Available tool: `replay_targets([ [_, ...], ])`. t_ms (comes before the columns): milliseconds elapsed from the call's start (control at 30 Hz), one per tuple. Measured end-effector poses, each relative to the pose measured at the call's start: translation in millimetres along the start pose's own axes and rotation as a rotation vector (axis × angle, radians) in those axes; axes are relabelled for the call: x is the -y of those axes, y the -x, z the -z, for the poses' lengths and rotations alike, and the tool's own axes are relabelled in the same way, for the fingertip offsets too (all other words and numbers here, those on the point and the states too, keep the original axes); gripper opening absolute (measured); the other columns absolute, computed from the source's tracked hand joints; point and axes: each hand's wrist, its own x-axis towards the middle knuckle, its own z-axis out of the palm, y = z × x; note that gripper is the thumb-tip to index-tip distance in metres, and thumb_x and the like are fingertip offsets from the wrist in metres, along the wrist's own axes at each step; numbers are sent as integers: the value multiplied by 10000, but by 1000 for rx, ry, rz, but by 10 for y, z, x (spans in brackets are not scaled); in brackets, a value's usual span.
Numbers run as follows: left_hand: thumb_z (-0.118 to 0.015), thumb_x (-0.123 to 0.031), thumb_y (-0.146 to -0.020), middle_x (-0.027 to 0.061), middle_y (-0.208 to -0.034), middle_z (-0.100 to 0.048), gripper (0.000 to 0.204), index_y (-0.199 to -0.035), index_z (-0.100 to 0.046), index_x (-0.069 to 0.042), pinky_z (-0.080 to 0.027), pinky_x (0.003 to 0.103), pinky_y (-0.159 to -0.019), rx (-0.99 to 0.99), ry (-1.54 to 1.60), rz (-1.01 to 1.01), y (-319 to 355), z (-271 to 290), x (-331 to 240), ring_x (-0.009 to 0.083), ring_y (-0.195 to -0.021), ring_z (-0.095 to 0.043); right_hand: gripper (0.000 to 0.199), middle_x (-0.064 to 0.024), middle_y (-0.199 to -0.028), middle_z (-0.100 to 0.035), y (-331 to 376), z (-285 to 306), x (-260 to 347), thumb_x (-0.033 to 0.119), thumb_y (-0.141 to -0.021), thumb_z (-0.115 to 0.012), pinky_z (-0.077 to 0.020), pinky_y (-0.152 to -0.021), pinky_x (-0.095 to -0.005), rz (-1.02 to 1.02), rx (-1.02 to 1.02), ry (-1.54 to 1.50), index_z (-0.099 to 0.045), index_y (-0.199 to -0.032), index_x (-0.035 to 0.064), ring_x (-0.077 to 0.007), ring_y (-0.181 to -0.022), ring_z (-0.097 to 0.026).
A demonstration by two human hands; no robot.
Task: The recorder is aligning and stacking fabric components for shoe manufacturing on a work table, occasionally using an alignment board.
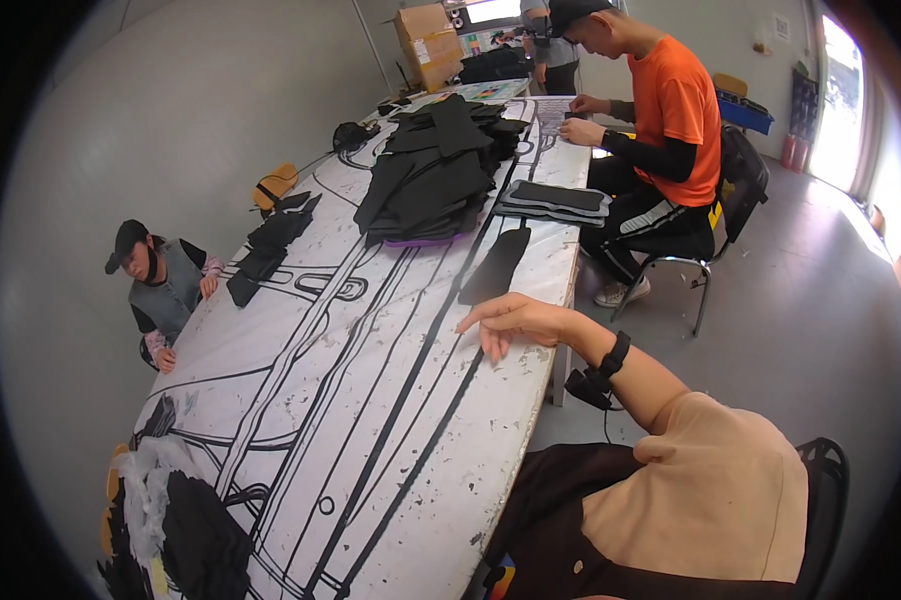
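Note:
My right hand (523, 322) reaches over the table from a tan sleeve, with a black band around the wrist. Its fingers are apart, some loosely bent, and I see nothing held in them. Just beyond the fingertips a flat black cloth piece (497, 262) lies near the table edge; whether the hand touches it, I cannot tell. Farther along sits a short stack of grey and black pieces (552, 200). Beside that rises a large heap of black cloth pieces (425, 170), with a purple edge showing underneath. My left hand is out of view.
The long white table (390, 400) has black line drawings and chipped paint. A person in orange (670, 110) works at its far right. Another person (170, 285) is at the left edge near black pieces (270, 245). More black cloth (205, 540) and clear plastic (150, 490) lie lower left.

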Motion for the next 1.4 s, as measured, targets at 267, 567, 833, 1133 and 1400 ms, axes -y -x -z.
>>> replay_targets([
  [267, -588, -194, -1000, 341, -1405, -493, 387, -1327, -587, 13, -333, 535, -1126, 17, -3, 8, -23, 35, 13, 483, -1315, -450, 343, -86, -887, -698, 1, 13, 15, 119, -1060, -400, -514, -660, -219, -6, -8, 6, -621, -1297, 6, -127, -761, -707],
  [567, -560, -366, -1000, 277, -1538, -375, 563, -1467, -474, -63, -164, 602, -1178, 187, -20, 47, -27, 95, 77, 452, -1432, -321, 340, -89, -883, -701, -9, 9, 8, 125, -1060, -407, -524, -666, -225, 3, -2, 9, -622, -1294, 6, -133, -760, -708],
  [833, -513, -395, -1026, 272, -1573, -317, 604, -1495, -417, -27, -127, 597, -1193, 257, -13, 58, -18, 138, 77, 427, -1482, -236, 339, -89, -880, -703, 0, 16, -4, 132, -1060, -414, -523, -666, -225, 3, -7, 21, -618, -1299, 5, -132, -760, -708],
  [1133, -518, -407, -1018, 297, -1534, -365, 601, -1467, -454, -13, -181, 614, -1177, 206, -12, 20, -30, 159, 29, 461, -1442, -302, 336, -84, -880, -705, -10, 7, -1, 129, -1061, -415, -517, -667, -220, 20, 8, 8, -622, -1298, 12, -128, -764, -709],
  [1400, -448, -461, -1037, 261, -1606, -250, 652, -1528, -358, -41, -137, 600, -1197, 367, -74, 125, -88, 242, -64, 435, -1493, -194, 329, -80, -874, -704, 33, 21, -10, 130, -1060, -423, -504, -656, -216, 25, 1, 25, -635, -1285, 18, -131, -756, -708],
])
